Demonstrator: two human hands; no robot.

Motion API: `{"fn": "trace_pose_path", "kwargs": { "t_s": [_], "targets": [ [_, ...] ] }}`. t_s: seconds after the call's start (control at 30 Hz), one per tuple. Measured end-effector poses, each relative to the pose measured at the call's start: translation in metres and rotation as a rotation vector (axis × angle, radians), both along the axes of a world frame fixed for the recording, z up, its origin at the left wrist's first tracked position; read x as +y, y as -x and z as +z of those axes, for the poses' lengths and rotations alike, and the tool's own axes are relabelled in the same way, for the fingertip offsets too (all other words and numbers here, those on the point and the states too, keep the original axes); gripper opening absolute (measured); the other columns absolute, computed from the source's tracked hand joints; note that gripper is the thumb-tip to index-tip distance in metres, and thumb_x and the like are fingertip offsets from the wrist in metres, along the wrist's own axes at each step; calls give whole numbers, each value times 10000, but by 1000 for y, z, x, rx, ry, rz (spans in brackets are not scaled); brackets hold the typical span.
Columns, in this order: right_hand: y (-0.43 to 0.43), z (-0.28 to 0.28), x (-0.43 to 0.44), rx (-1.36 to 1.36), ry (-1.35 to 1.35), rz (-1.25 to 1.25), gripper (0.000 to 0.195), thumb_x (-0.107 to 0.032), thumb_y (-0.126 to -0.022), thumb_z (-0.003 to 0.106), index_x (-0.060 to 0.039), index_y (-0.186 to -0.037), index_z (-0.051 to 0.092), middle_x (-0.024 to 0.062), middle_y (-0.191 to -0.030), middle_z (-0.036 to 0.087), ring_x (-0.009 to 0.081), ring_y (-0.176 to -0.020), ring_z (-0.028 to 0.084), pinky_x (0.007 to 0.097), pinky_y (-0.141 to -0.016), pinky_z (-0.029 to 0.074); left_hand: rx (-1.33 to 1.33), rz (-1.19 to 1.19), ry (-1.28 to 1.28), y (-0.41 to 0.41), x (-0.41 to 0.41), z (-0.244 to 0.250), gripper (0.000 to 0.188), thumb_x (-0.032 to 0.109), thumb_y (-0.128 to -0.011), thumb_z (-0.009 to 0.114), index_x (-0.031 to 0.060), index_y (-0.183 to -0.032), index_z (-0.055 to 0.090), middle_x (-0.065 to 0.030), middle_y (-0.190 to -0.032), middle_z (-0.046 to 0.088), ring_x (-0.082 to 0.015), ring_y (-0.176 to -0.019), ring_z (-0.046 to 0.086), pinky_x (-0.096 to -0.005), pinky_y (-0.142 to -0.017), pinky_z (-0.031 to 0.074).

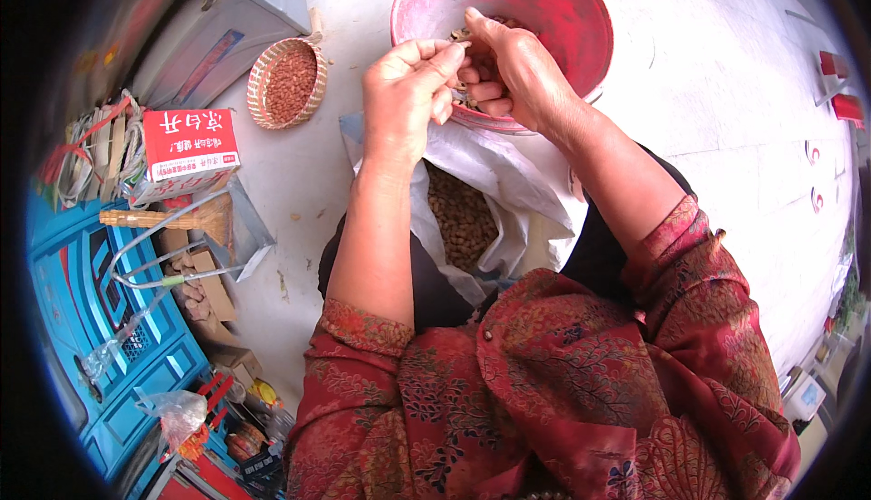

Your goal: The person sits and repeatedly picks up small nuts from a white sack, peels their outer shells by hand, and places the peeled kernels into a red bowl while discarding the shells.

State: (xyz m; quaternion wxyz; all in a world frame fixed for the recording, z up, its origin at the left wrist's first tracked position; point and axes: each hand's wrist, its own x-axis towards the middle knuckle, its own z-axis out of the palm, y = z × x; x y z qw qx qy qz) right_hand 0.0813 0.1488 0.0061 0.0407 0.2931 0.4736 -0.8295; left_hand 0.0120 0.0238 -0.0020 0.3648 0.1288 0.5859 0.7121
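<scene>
My left hand (412, 91) pinches a small, pale piece, likely of peanut shell, between thumb and forefinger over the near rim of a red plastic basin (571, 17). Close beside it is my right hand (520, 68), fingers curled and thumb raised; whether its palm holds anything is hidden. Shells and reddish bits lie in the basin, partly covered by my hands. Below, between my knees, a white woven sack (527, 194) stands with its mouth spread, showing unshelled peanuts (459, 217) inside. To the left, a wicker basket (255, 85) holds shelled red-skinned peanuts (289, 85).
At the left are a red and white carton (190, 139), a short straw broom (214, 217), a metal dustpan (255, 234) with a tubular handle, and a blue door panel (122, 282). A grey metal cabinet (197, 51) stands at the upper left. Crumbs dot the pale floor.
</scene>
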Motion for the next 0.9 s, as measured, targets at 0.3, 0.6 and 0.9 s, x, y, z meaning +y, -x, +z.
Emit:
{"fn": "trace_pose_path", "kwargs": {
  "t_s": [0.3,0.6,0.9],
  "targets": [
    [-4,0,7,85,373,104,740,-520,-969,219,118,-961,594,76,-666,503,96,-457,334,195,-330,226,-243,279,-201,23,-13,-11,159,102,-889,595,-42,-957,588,-66,-710,557,-84,-502,438,-237,-444,348],
    [-2,5,3,111,459,243,686,-428,-985,194,140,-1004,578,201,-790,630,127,-505,466,184,-321,307,-116,202,-84,26,-20,-13,241,172,-915,562,-65,-938,600,-97,-760,596,-114,-534,484,-250,-458,373],
    [7,7,-32,-23,169,363,236,-160,-968,439,26,-1005,579,-27,-646,429,19,-403,252,179,-320,189,-66,279,-88,36,-50,6,201,125,-912,538,-63,-958,590,-89,-764,586,-109,-532,485,-244,-441,390]
  ]
}}
